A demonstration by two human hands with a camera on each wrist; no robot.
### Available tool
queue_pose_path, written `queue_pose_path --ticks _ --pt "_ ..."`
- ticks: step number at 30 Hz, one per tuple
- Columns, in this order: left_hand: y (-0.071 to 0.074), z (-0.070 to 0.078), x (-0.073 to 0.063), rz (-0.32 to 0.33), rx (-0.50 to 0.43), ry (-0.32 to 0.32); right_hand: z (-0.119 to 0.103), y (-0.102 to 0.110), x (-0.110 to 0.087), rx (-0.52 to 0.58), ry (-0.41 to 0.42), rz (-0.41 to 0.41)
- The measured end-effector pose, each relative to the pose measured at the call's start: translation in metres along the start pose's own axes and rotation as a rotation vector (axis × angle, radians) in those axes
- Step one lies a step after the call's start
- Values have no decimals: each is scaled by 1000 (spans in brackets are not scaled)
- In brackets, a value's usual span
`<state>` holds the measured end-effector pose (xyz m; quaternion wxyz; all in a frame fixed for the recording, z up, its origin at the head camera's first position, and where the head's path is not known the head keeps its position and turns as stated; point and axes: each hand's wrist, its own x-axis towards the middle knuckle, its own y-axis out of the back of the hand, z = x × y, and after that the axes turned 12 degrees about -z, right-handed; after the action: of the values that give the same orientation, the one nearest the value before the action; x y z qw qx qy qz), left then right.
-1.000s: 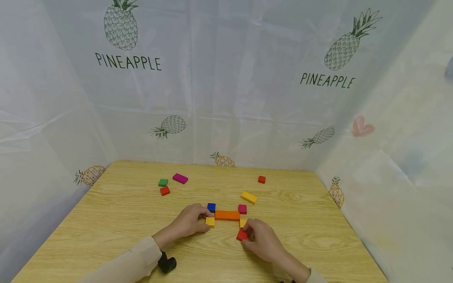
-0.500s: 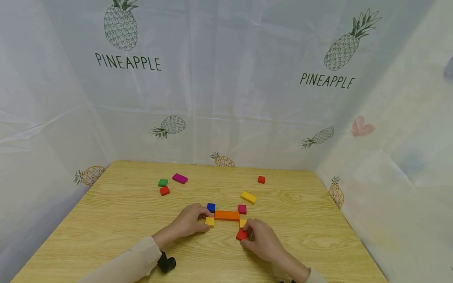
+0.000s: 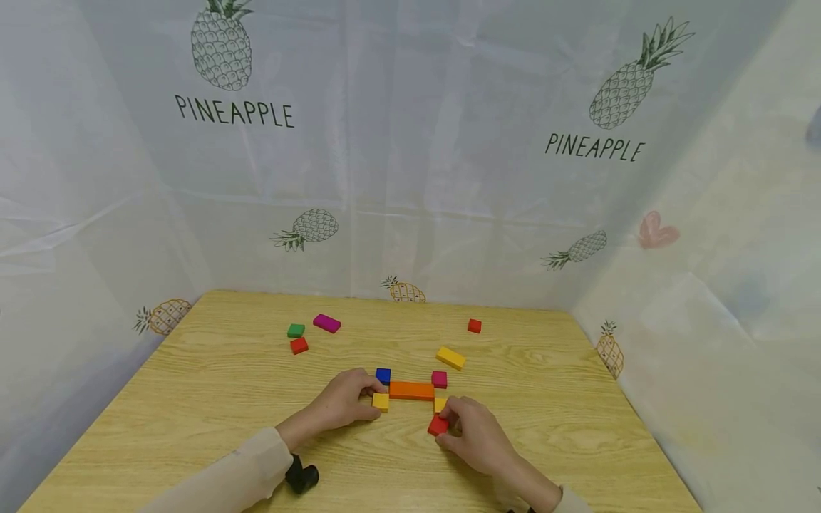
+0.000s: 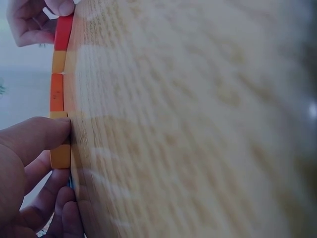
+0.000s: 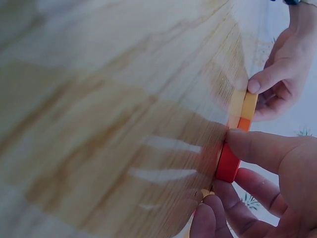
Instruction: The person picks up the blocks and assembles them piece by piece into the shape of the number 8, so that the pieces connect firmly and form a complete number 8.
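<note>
Working with both hands now, low over the wooden surface (image 3: 545, 406). Gripping the red block (image 3: 438, 426) with the right hand (image 3: 477, 434), between thumb (image 5: 262, 148) and fingers (image 5: 260, 188); over on the other side, pinching the left yellow block (image 3: 380, 403) with the left hand (image 3: 346, 401). Now look closely at the red block: apparently resting on the surface, just in front of the right yellow block (image 3: 439, 405), seemingly touching, but turned a little out of line. Probably calls for a small twist here, not a shove. Rotate gently, square the far edge to the right yellow block, slide flat rather than lift. Easy on the pressure! Could easily push through into the orange block (image 3: 412, 391) and knock the pink block (image 3: 439, 379) or the blue block (image 3: 383, 374) off the far corners. Use the left hand as an anchor: hold the left yellow block against the near corner, without squeezing sideways. Match the red block to the left edge of the right yellow block, check for a straight join, then loosen the fingers one side at a time to avoid dragging anything crooked.
</note>
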<state>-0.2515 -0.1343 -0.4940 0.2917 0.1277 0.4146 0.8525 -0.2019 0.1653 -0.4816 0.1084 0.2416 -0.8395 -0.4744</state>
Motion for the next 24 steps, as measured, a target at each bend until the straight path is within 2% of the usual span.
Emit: queue_pose_path --ticks 24 --pt "1 -1 0 7 50 -35 2 -1 1 10 -1 5"
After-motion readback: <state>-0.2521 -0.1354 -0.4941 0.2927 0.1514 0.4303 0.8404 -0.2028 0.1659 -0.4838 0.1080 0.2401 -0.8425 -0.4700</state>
